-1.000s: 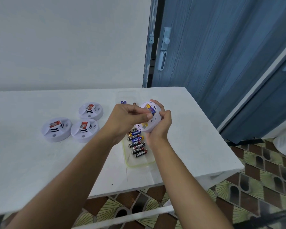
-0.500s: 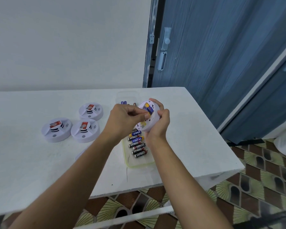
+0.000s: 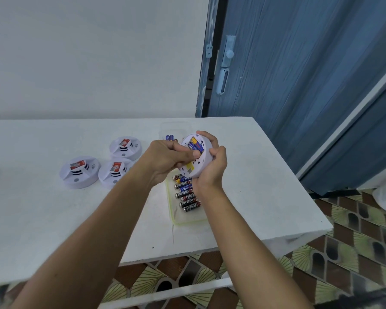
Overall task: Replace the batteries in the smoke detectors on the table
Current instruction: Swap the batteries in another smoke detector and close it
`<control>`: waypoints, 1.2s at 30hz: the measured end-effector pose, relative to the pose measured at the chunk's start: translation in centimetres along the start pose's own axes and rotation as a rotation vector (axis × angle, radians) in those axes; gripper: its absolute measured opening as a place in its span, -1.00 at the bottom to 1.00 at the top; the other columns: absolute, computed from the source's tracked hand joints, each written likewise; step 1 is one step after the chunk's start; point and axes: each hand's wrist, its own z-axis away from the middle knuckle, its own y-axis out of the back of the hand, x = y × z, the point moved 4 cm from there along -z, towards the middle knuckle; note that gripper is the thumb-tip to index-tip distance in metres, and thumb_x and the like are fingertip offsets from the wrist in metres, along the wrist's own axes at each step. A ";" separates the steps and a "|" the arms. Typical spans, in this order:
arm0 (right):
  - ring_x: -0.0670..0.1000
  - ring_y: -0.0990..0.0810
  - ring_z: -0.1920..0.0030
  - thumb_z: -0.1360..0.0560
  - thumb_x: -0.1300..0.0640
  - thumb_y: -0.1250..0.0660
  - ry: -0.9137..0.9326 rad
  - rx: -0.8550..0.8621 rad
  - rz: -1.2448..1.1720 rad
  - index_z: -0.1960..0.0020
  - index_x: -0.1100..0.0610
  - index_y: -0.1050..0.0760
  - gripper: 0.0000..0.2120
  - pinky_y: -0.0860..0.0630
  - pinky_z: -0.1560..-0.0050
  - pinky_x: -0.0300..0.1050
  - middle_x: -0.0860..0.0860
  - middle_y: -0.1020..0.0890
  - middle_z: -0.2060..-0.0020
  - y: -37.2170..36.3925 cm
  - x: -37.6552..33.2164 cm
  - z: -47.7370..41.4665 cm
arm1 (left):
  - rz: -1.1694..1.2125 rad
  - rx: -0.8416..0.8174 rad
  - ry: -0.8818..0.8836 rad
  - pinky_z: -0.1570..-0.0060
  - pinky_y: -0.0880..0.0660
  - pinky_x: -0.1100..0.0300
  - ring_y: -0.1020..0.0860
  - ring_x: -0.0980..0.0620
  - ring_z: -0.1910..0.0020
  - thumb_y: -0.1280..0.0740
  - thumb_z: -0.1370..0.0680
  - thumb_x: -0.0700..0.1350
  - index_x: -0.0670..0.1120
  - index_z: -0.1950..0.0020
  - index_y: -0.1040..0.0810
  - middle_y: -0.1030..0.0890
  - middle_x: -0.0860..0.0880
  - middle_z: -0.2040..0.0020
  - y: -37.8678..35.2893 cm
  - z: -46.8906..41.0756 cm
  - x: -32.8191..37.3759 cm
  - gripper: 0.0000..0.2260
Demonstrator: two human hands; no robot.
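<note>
Since a second ago the held smoke detector has tipped a little, its open back turned more toward the camera, and the left hand's thumb has slid across that back; the right hand grasps the detector's rim from 3 o'clock, lifted above the bench; the left hand is curled against the detector from 9 o'clock, thumb pressed just below the blue and yellow batteries seated in its compartment; whether those fingers pinch anything cannot be told; directly beneath, a clear tray holds a row of loose batteries; three more smoke detectors sit face up at 9 o'clock of the hands, two touching; further batteries lie at 12 o'clock, partly hidden.
</note>
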 end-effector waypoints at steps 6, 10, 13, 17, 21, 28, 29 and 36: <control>0.06 -0.62 0.18 -0.34 0.04 -0.09 -0.023 -0.037 0.025 -0.07 0.13 -0.55 -0.58 -0.51 0.22 -0.14 0.16 -0.60 0.07 -0.6 0.3 0.0 | -0.209 0.019 -0.013 0.41 -0.42 0.27 -0.43 0.03 0.43 -0.59 -0.24 -0.08 -0.22 0.36 -0.51 -0.50 -0.14 0.40 1.6 -0.2 -0.1 -0.68; 0.15 -0.59 0.06 -0.31 0.03 -0.12 -0.102 0.000 0.080 -0.08 0.11 -0.58 -0.56 -0.50 0.15 -0.07 0.20 -0.61 0.00 -1.0 1.5 -0.1 | -0.371 -0.079 -0.104 0.34 -0.33 0.27 -0.42 0.08 0.37 -0.50 -0.42 0.00 -0.31 0.19 -0.55 -0.54 -0.07 0.39 2.7 0.9 -0.2 -0.64; 0.20 -0.57 -0.05 -0.30 0.01 -0.14 -0.147 0.039 0.083 -0.09 0.11 -0.59 -0.55 -0.45 0.02 0.01 0.28 -0.61 -0.15 -1.5 2.6 0.1 | -0.540 -0.101 -0.132 0.25 -0.39 0.27 -0.51 0.15 0.30 -0.44 -0.50 0.03 -0.20 0.13 -0.61 -0.66 -0.09 0.24 4.6 1.9 -0.4 -0.73; 0.16 -0.57 -0.11 -0.29 -0.01 -0.16 -0.174 0.073 0.050 -0.10 0.10 -0.61 -0.53 -0.44 -0.02 -0.02 0.23 -0.62 -0.19 -1.5 3.3 0.3 | -0.804 -0.100 -0.101 0.09 -0.48 0.27 -0.58 0.18 0.15 -0.41 -0.53 0.05 0.03 0.05 -0.63 -0.66 0.13 0.14 7.6 3.2 -1.2 -0.89; 0.15 -0.58 -0.11 -0.31 -0.01 -0.14 -0.191 0.060 -0.001 -0.17 0.13 -0.59 -0.49 -0.48 -0.05 -0.03 0.21 -0.63 -0.16 -1.1 4.1 0.9 | -1.187 -0.085 -0.034 0.11 -0.41 0.38 -0.53 0.18 0.03 -0.43 -0.47 0.15 0.06 -0.09 -0.56 -0.56 0.17 0.00 10.5 4.6 -2.9 -0.73; 0.08 -0.59 -0.05 -0.30 -0.02 -0.13 -0.209 -0.022 -0.002 -0.20 0.14 -0.56 -0.46 -0.54 0.07 -0.10 0.10 -0.64 -0.06 -1.5 5.2 1.6 | -1.390 0.033 0.085 0.14 -0.35 0.17 -0.43 0.00 0.02 -0.53 -0.31 0.22 0.00 -0.15 -0.43 -0.43 0.01 -0.02 13.0 5.7 -6.3 -0.45; 0.08 -0.59 -0.04 -0.30 -0.02 -0.13 -0.208 -0.028 0.004 -0.19 0.14 -0.56 -0.47 -0.53 0.07 -0.10 0.09 -0.65 -0.03 -1.6 5.3 1.6 | -1.384 0.052 0.077 0.16 -0.33 0.17 -0.42 0.00 0.03 -0.54 -0.31 0.20 -0.01 -0.14 -0.42 -0.43 0.01 0.00 13.0 5.7 -6.5 -0.45; 0.07 -0.57 0.00 -0.30 -0.02 -0.14 -0.213 -0.052 0.024 -0.16 0.14 -0.56 -0.49 -0.48 0.08 -0.10 0.06 -0.65 0.07 -2.6 6.0 1.9 | -1.304 0.073 0.063 0.12 -0.38 0.17 -0.45 -0.01 -0.01 -0.55 -0.33 0.09 -0.03 -0.25 -0.37 -0.50 -0.03 -0.11 12.8 5.8 -6.6 -0.40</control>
